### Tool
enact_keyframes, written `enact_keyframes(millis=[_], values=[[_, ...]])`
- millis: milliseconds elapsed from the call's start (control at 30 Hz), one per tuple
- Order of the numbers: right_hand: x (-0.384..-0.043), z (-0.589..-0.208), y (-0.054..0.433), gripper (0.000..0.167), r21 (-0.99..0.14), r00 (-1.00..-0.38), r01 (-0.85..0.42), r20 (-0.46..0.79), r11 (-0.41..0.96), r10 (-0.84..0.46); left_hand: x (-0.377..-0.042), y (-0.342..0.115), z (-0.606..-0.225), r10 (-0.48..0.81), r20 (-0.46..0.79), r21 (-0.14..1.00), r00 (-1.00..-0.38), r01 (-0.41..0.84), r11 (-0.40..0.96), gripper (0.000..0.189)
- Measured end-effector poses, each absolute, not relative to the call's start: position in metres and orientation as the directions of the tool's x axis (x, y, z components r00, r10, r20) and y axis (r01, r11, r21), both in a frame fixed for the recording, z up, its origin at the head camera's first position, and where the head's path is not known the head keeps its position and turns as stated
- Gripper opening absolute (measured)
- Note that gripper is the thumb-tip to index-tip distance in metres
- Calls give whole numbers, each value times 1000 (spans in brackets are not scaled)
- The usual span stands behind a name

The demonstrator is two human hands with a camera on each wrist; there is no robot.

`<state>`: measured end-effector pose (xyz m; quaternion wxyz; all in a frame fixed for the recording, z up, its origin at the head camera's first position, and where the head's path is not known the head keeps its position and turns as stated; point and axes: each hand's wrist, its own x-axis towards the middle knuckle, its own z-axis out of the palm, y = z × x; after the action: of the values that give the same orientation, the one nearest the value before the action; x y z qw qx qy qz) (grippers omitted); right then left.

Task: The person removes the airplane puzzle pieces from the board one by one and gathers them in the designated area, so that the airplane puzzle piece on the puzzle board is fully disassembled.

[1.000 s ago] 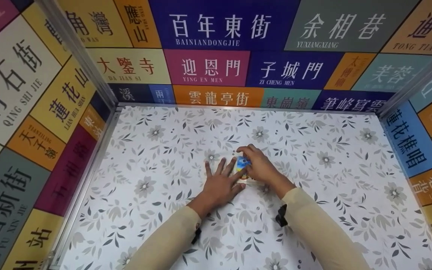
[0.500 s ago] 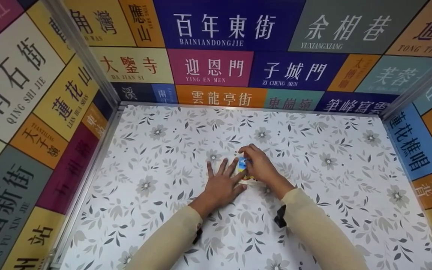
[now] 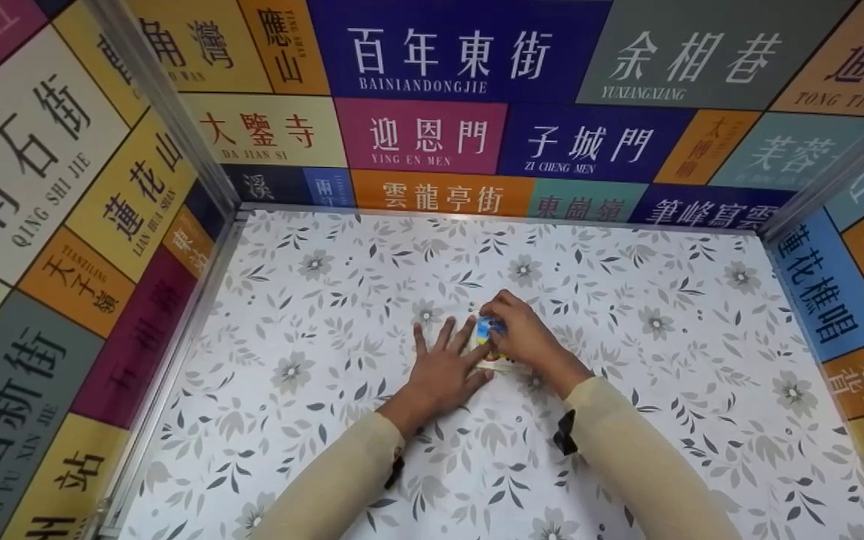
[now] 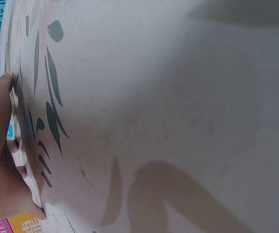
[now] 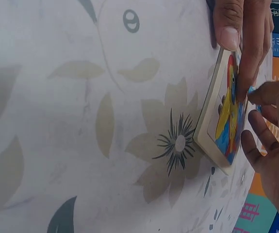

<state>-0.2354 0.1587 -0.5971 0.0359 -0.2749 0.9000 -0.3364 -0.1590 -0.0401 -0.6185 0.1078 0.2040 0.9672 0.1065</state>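
Note:
A small wooden puzzle board (image 5: pixel 211 151) with a bright red, yellow and blue picture lies on the floral tabletop between the hands. My left hand (image 3: pixel 443 371) lies flat with its fingers spread, the index finger and thumb reaching over the board's left side. Above the board's right part, my right hand (image 3: pixel 526 330) pinches a small blue puzzle piece (image 5: pixel 252 91) between thumb and finger, close over the picture. Its other fingers are loosely bent. The hands cover much of the picture in the head view. In the left wrist view, my left hand shows only at the left edge.
The white tabletop (image 3: pixel 312 435) has a grey flower and leaf print. Colourful panels with Chinese characters stand along the back (image 3: pixel 417 135), left (image 3: pixel 34 262) and right sides, joined by metal corner strips. Beige sleeves and dark wrist straps cover the forearms.
My right hand's fingers have drawn in slightly over the board. The left hand stays in place on the board, and the head view has shifted a little.

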Motion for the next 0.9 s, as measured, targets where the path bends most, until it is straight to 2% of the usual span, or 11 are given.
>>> enact_keyframes(millis=[367, 700, 900], values=[[-238, -596, 160, 20, -556, -831, -504, 103, 661, -547, -161, -41, -622, 432, -174, 289, -885, 373, 882, 63], [-239, -594, 167, 9, -596, -844, -476, 103, 647, -526, -159, -41, -618, 437, -156, 245, -886, 394, 886, 63], [-237, -585, 183, 16, -610, -868, -422, 57, 671, -494, -159, -43, -620, 442, -161, 271, -883, 391, 880, 65]])
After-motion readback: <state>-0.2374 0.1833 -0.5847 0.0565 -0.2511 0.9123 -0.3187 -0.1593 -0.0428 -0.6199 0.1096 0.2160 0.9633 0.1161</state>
